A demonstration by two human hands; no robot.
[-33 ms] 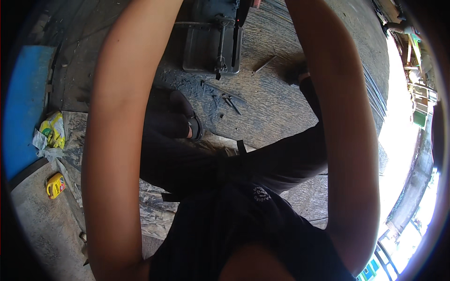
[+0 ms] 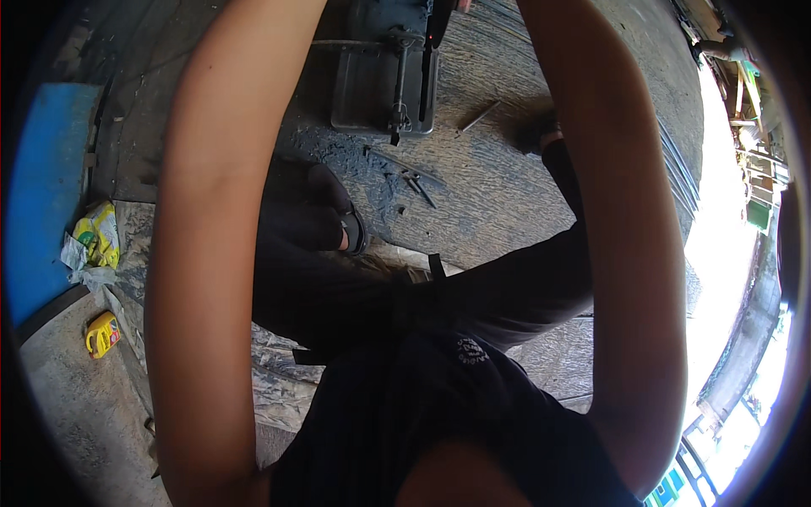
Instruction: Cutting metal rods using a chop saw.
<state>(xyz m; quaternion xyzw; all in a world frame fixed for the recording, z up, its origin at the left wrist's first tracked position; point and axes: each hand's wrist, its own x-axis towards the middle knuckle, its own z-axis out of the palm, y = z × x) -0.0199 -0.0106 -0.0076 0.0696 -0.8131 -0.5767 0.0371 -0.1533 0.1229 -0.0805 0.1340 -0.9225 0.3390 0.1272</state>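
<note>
Both my arms reach forward past the upper edge of the head view, so neither hand shows, nor what they hold or touch. Between my forearms, at the top, is a floor machine that looks like a chop saw, with a grey metal base point(image 2: 353, 106). A screw clamp point(image 2: 400, 93) runs along the base, and a dark upright part point(image 2: 438, 24) stands beside it with a small orange-red glow at its edge. A thin bar point(image 2: 346, 42) reaches the clamp from the left. Dark filings point(image 2: 338, 150) lie on the floor before the base.
A short metal rod point(image 2: 480, 116) and small dark metal pieces point(image 2: 420, 190) lie near my feet. Long thin rods point(image 2: 673, 160) stretch along the right. On the left are a blue panel point(image 2: 46, 194), a crumpled yellow bag point(image 2: 103, 237) and a yellow jug point(image 2: 102, 335).
</note>
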